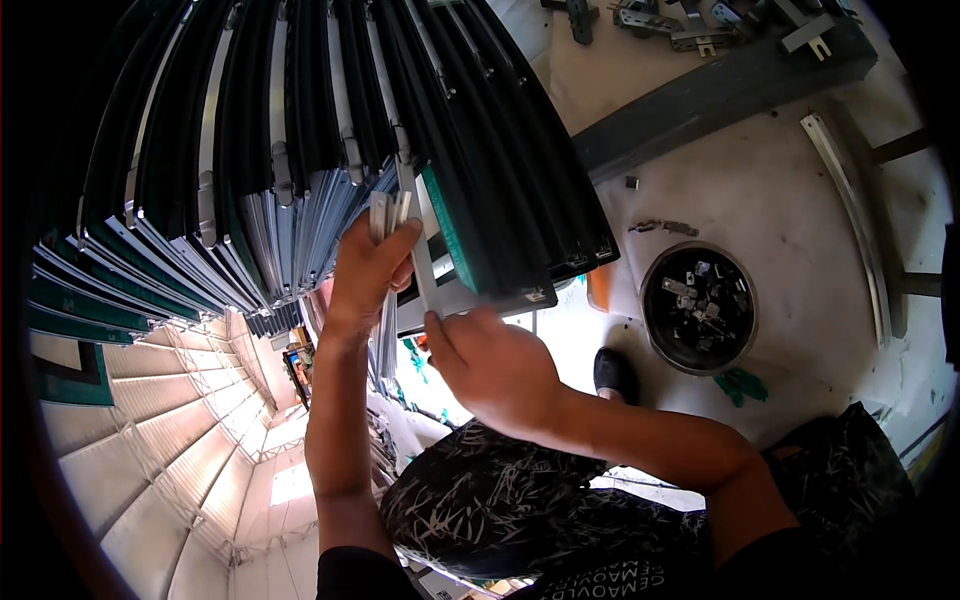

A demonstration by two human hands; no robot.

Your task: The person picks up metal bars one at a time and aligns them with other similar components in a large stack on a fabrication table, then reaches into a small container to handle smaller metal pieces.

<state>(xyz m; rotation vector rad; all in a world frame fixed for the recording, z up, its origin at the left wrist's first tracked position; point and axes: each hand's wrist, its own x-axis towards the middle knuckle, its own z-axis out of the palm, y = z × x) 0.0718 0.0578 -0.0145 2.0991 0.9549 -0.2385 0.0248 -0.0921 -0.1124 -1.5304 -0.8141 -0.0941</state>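
Note:
My left hand (372,265) is closed around a small bundle of pale metal strips (388,345), whose ends stick out above and below the fist. Just to its right, a single flat metal strip (424,275) slants down from the dark frames. My right hand (490,365), slightly blurred, has its thumb and fingers pinched on that strip's lower end. Above both hands hangs a row of long black panels (480,160) with metal edges, one showing a green face (448,228). More thin strips (325,220) are packed between the panels to the left of my left hand.
A round black basin (698,308) of small metal parts stands on the floor at right. Beyond it lie a long pale rail (850,220) and a dark beam (730,95). Metal brackets (690,35) are scattered at the top right. A dark shoe (615,375) is beside the basin.

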